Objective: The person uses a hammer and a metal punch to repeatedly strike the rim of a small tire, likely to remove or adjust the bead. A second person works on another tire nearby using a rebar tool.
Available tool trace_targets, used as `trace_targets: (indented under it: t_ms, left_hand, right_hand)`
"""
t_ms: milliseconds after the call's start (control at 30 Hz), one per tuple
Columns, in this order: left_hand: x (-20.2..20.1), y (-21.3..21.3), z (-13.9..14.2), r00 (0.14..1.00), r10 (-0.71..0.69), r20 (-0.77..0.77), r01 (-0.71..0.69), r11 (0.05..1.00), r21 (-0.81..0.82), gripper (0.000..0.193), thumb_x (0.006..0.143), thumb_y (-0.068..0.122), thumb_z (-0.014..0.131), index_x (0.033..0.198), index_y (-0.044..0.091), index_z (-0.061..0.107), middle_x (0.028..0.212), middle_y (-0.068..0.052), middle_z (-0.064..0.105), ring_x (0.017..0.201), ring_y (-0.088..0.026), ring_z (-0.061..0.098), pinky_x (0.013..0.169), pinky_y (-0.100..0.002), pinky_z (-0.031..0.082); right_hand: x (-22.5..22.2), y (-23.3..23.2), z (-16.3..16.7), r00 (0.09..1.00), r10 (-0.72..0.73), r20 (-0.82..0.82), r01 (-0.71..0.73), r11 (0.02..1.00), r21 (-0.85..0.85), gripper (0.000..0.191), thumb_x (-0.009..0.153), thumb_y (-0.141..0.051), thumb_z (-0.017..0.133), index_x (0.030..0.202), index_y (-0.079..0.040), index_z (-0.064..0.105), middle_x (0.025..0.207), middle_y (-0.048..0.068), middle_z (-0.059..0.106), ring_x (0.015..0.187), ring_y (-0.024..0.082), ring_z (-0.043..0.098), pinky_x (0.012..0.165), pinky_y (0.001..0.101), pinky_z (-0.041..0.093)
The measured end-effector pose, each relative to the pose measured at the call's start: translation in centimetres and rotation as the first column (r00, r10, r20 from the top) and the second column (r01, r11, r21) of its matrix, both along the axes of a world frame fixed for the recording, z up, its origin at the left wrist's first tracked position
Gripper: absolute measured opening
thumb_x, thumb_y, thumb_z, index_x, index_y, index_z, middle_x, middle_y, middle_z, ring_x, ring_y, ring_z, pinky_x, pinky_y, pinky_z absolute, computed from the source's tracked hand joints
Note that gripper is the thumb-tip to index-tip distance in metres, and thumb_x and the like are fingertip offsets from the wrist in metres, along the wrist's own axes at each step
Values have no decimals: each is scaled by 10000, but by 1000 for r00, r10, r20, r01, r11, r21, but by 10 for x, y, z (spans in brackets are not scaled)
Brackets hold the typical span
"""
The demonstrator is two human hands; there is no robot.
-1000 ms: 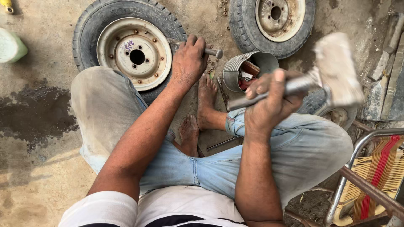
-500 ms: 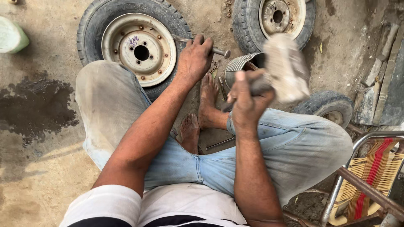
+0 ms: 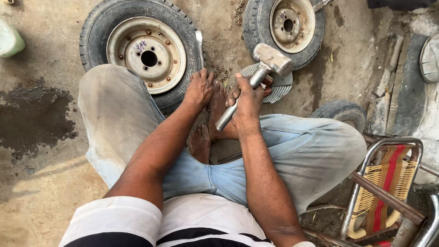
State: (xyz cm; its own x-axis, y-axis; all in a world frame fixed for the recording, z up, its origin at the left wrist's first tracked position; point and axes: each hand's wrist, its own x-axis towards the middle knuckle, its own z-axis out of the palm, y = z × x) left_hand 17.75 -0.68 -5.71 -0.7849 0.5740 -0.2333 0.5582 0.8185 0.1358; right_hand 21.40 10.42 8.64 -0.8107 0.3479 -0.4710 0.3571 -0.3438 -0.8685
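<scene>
- Two bare hands work low over a dusty concrete floor [image 3: 45,192], between the person's crossed legs in faded blue jeans.
- The right hand [image 3: 248,101] is closed around the grey metal handle of a heavy steel-headed hammer [image 3: 273,58]; the head is raised just above a small ribbed metal can [image 3: 274,89].
- That can lies tipped on the floor beside the bare feet; reddish pieces show at its mouth, too hidden by the hand to identify.
- The left hand [image 3: 199,87] rests with fingers curled by the rim of a large black tyre with a cream-painted steel wheel [image 3: 146,50]; what it grips cannot be told.
- A thin metal bar [image 3: 199,45] lies along that tyre's edge.
- Small nuts [image 3: 222,73] lie scattered between the tyres.
- A second tyre with a rusty wheel [image 3: 286,25] lies behind the hammer.
- A woven metal-framed chair [image 3: 388,178] stands at the right.
</scene>
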Motion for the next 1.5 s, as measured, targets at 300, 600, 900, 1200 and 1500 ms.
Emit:
trace_targets:
  t_ms: [300, 600, 900, 1200, 1500]
  left_hand:
    - [1, 20, 49, 958, 234, 165, -284, 852, 439, 399, 982, 426, 587, 978, 50, 724, 1082, -164, 625, 1041, -372, 579, 836, -509, 495]
    - [-26, 14, 57, 801, 568, 190, -513, 486, 707, 459, 1009, 427, 602, 779, 42, 698, 931, -187, 630, 832, -428, 620, 727, -571, 492]
    - [-47, 1, 55, 777, 528, 342, -605, 481, 634, 444, 1049, 420, 563, 848, 49, 702, 922, -172, 640, 855, -364, 648, 794, -524, 501]
    - [-5, 8, 57, 889, 333, 313, -450, 763, 464, 418, 965, 441, 588, 881, 58, 732, 956, -154, 653, 912, -345, 650, 757, -507, 541]
    - [-20, 10, 53, 854, 462, 239, -504, 618, 604, 401, 961, 420, 616, 821, 69, 752, 903, -159, 698, 810, -364, 700, 715, -501, 565]
  right_hand:
    - [10, 4, 49, 986, -74, -146, 64, 995, -72, 208, 949, -129, 670, 827, -113, 502, 596, -5, 442, 423, 114, 470, 381, 292, 431]
    - [31, 36, 111, 706, 32, -707, 170, 962, 213, 150, 1052, -114, 665, 969, -121, 540, 628, 6, 462, 490, 124, 506, 472, 311, 491]
    - [31, -22, -25, 951, 115, 287, -154, 981, 117, 144, 897, -126, 698, 836, -17, 627, 553, -29, 491, 371, 96, 439, 315, 280, 362]
    - [23, 8, 63, 964, -58, -260, 84, 992, 92, 126, 967, -69, 652, 909, -120, 553, 625, -8, 488, 451, 111, 495, 400, 280, 464]
    - [60, 1, 52, 931, 188, -313, -2, 860, 510, 250, 1086, -129, 627, 859, -112, 524, 638, 0, 512, 492, 117, 488, 447, 293, 438]
